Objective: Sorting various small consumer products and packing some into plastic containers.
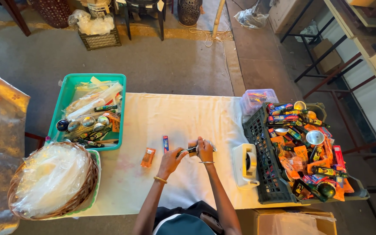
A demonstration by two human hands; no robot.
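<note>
Both of my hands meet over the middle of a table covered with a white cloth (175,117). My left hand (169,161) and my right hand (205,150) together grip a small dark elongated item (190,150), with a bit of silver showing at its right end. What the item is I cannot tell. A small blue packet (166,143) lies just left of my hands, and an orange packet (148,157) lies further left.
A teal tray (66,98) with round tins, packets and tubes sits at the left. A wicker basket (88,182) of clear plastic bags is at the front left. A white tape dispenser (245,165), a dark crate (262,174) of mixed packets and a clear box (257,98) stand at the right.
</note>
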